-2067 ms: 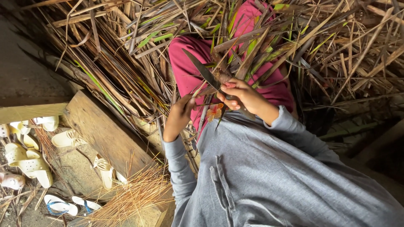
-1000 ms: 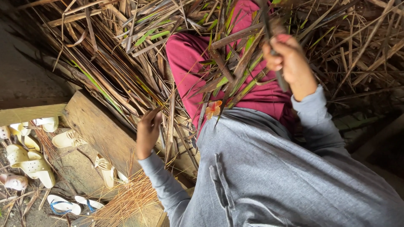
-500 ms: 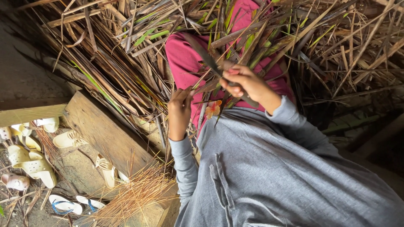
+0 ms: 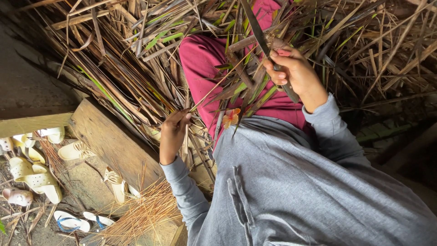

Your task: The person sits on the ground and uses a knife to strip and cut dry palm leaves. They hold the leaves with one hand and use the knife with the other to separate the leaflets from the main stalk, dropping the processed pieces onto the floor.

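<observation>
Footwear: pale cream plastic sandals point(image 4: 34, 175) lie scattered on the dirt ground at far left, beside a rough wooden plank point(image 4: 114, 143).
Left hand point(image 4: 173, 134): its grip pinches one thin dry straw-coloured leaf rib point(image 4: 214, 91), which slants up and rightward from the fingertips.
Leaves: a heap of long dry brown and green palm leaves point(image 4: 132, 68) covers the maroon-trousered lap point(image 4: 205, 64).
Right hand point(image 4: 296, 73): fist pressed around a dark-bladed knife point(image 4: 257, 29); blade rises above the knuckles.
Hidden: knife handle inside the fist; the rib's far end is lost among leaves.
</observation>
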